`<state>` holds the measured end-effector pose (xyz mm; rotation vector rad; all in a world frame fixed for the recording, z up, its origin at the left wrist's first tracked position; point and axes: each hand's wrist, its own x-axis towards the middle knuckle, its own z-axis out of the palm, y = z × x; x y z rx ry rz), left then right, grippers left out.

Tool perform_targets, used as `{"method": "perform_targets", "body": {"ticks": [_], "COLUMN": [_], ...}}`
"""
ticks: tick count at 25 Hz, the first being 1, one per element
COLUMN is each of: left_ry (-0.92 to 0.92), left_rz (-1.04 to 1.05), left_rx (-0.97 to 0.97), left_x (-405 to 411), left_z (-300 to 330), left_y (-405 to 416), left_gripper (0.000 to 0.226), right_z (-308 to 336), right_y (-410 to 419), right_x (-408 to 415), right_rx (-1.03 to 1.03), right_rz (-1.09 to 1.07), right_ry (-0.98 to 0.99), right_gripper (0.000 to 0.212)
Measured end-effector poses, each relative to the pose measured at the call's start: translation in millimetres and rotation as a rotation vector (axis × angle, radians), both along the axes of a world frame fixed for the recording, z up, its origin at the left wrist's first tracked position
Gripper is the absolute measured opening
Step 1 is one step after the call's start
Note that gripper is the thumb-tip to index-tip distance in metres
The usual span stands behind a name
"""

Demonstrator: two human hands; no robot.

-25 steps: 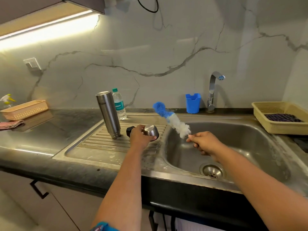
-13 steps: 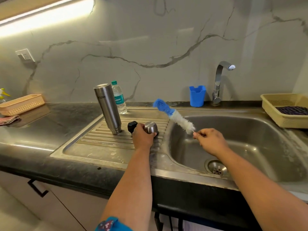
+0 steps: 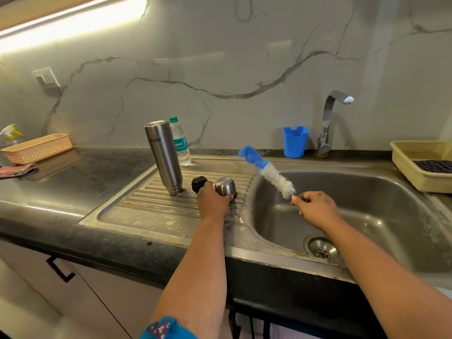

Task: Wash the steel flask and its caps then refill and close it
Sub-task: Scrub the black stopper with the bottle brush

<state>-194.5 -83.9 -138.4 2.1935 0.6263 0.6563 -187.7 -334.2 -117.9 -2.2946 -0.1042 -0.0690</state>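
The steel flask [image 3: 163, 156] stands upside down on the ribbed drainboard [image 3: 151, 204], mouth down. To its right lie a black inner cap [image 3: 198, 183] and a steel outer cap [image 3: 225, 186]. My left hand [image 3: 213, 201] grips the steel cap on the drainboard. Over the left side of the sink basin [image 3: 367, 199], my right hand [image 3: 315, 207] pinches the wire handle of a bottle brush [image 3: 267, 171] with white bristles and a blue tip, which points up and to the left.
A plastic water bottle [image 3: 181, 143] stands behind the flask. A blue holder [image 3: 294, 141] and the tap [image 3: 329, 121] are at the back. A yellow basket [image 3: 423, 165] sits right of the sink, an orange basket [image 3: 36, 148] and cloth [image 3: 17, 170] far left.
My left hand stays on the steel cap. My right hand and the brush have barely shifted over the basin. The camera has moved a little closer and lower.
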Motion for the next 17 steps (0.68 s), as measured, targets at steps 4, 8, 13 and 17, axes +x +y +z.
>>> {"method": "perform_targets", "body": {"ticks": [4, 8, 13, 17], "left_ry": [-0.055, -0.132, -0.222, -0.217], "left_rz": [0.018, -0.018, -0.150, -0.280], "left_rx": [0.050, 0.192, 0.286, 0.117], "left_x": [-7, -15, -16, -5], "left_z": [10, 20, 32, 50], "left_y": [-6, -19, -46, -73], "left_gripper": [0.068, 0.060, 0.050, 0.047], "right_z": [-2, 0, 23, 60], "right_y": [-1, 1, -17, -43], "right_x": [2, 0, -10, -5], "right_rx": [-0.018, -0.033, -0.099, -0.202], "right_rz": [-0.009, -0.026, 0.022, -0.014], "right_ry": [0.018, 0.025, 0.033, -0.049], "right_gripper": [0.026, 0.027, 0.016, 0.025]}}
